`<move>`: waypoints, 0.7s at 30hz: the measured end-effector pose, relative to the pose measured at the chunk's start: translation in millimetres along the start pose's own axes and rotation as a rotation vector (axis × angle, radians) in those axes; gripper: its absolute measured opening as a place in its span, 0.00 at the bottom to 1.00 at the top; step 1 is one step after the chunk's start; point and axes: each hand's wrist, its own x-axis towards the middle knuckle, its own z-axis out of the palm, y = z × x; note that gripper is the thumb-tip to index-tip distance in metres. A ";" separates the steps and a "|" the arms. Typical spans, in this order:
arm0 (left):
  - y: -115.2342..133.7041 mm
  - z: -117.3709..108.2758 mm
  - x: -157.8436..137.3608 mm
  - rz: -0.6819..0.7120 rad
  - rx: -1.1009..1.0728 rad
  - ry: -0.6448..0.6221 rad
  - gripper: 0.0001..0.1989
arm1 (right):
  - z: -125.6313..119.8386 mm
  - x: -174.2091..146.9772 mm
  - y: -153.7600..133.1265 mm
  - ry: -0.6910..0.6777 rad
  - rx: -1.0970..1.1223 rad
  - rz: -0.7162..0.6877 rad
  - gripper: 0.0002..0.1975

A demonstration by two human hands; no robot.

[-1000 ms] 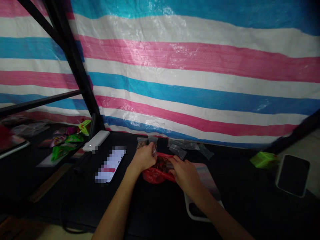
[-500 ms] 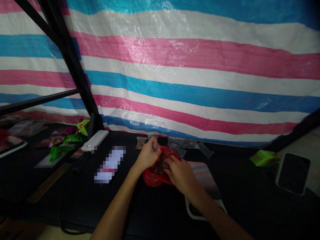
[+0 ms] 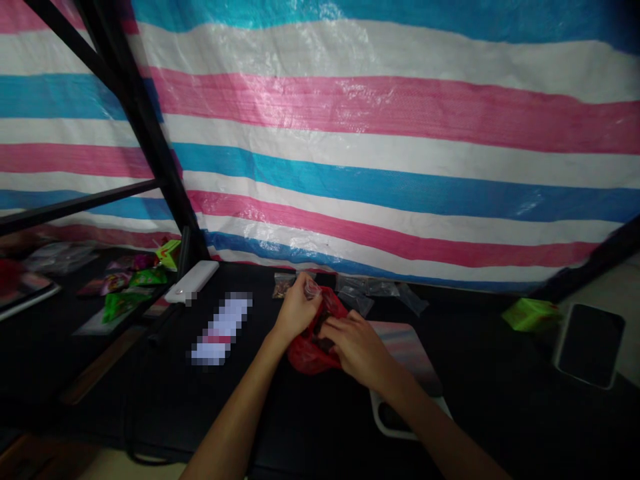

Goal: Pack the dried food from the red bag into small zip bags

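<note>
A red plastic bag (image 3: 311, 358) lies open on the black surface, with small brown pieces (image 3: 327, 320) inside. My left hand (image 3: 299, 312) is closed on a small clear plastic bag (image 3: 313, 288) at the far left rim of the red one. My right hand (image 3: 357, 345) reaches into the red bag from the right, its fingers bent down among the brown pieces. What its fingertips hold, if anything, is hidden. Behind my hands lie a small clear bag with brown contents (image 3: 283, 285) and several flat clear bags (image 3: 355, 297).
Under my right forearm is a board with a pale, striped picture (image 3: 407, 347). A white bar-shaped object (image 3: 193, 281) and a blurred-out slip (image 3: 223, 330) lie left. Green and purple packets (image 3: 123, 303) sit farther left. On the right are a green box (image 3: 530, 315) and a dark-screened device (image 3: 590, 345).
My right hand has shifted slightly left and deeper into the red bag, covering more of the brown pieces. The left hand stays about where it was, with the small clear bag.
</note>
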 end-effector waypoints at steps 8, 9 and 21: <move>3.4 -0.6 -2.1 0.021 0.049 -0.024 0.07 | -4.3 -3.1 4.7 -0.021 0.006 0.016 0.17; 3.6 -0.8 -2.4 0.024 0.053 -0.030 0.08 | -4.7 -3.6 6.3 -0.027 -0.032 0.038 0.18; -0.3 10.3 -2.3 -0.058 -0.044 0.056 0.07 | 5.7 8.8 -15.0 0.078 -0.110 0.315 0.13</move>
